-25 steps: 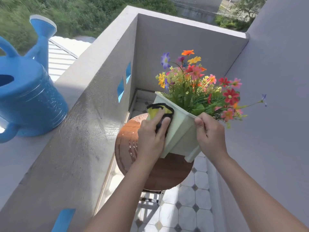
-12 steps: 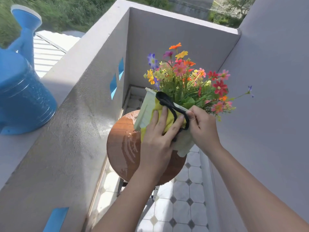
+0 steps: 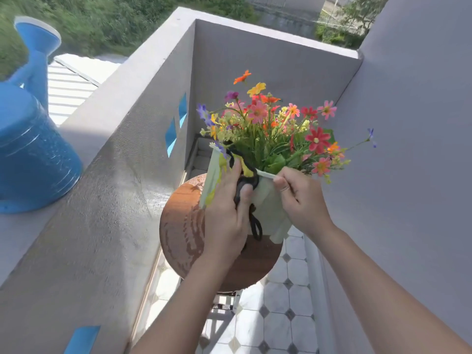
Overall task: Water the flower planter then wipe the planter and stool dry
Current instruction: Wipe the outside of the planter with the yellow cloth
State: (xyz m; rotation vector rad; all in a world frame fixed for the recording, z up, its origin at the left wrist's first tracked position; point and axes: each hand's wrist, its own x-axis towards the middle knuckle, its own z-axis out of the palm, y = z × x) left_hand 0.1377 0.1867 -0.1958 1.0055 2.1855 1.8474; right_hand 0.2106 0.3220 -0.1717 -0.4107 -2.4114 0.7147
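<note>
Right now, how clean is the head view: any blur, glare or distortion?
Head view: hard sunlight, deep shadow over the stool; wet glare on its left side. Motion blur smears the watering can and cloth. Wide-angle bending curves the ledge. Both hands stay readable.

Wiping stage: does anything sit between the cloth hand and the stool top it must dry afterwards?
Yes. The planter, tilted in the right hand, lies over the stool top's far part. The left hand presses the yellow cloth on its side. The wet near-left part is exposed.
</note>
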